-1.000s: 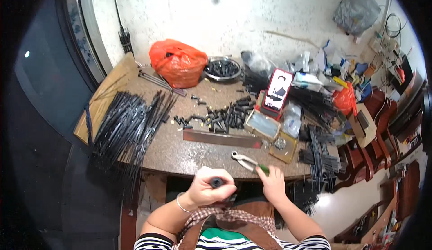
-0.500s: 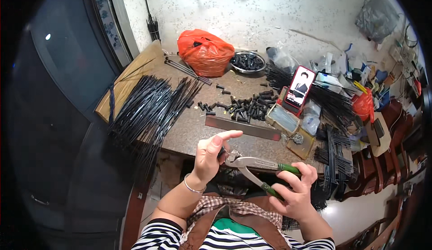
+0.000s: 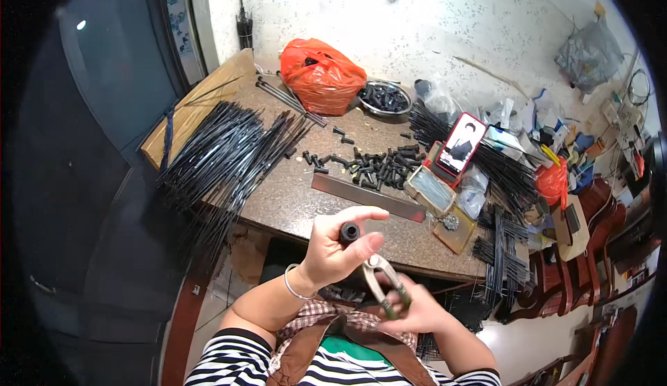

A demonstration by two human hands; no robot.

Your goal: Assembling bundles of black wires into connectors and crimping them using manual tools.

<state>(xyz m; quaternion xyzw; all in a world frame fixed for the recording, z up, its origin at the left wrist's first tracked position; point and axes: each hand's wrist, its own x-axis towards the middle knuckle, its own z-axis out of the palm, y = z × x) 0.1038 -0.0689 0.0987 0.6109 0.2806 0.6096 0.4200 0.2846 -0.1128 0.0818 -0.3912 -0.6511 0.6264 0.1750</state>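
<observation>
Wrapped around a black tube [image 3: 349,232], round end facing up, with forefinger [image 3: 365,214] and thumb [image 3: 369,245] stretched apart: the left hand [image 3: 331,252], raised at the near side of the table [image 3: 274,209]. Clasped in the right hand [image 3: 420,309], somewhat blurred: pliers [image 3: 375,261] with green handles spread apart. Perhaps touching the left thumb at the tool's head, perhaps only just beside; impossible to tell, with the tips hidden behind the hand. Could nip that thumb through a hasty squeeze so close by, or lose the tube through a slackened left grip. Bounded ahead by a long metal bar [image 3: 368,197], apt to scrape knuckles on a forward reach, with heaped black pieces [image 3: 389,168] behind; at left, by black rods [image 3: 215,153] overhanging the near edge, likely to snag a wide swing. Roomiest for moving: between bar and near edge.
</observation>
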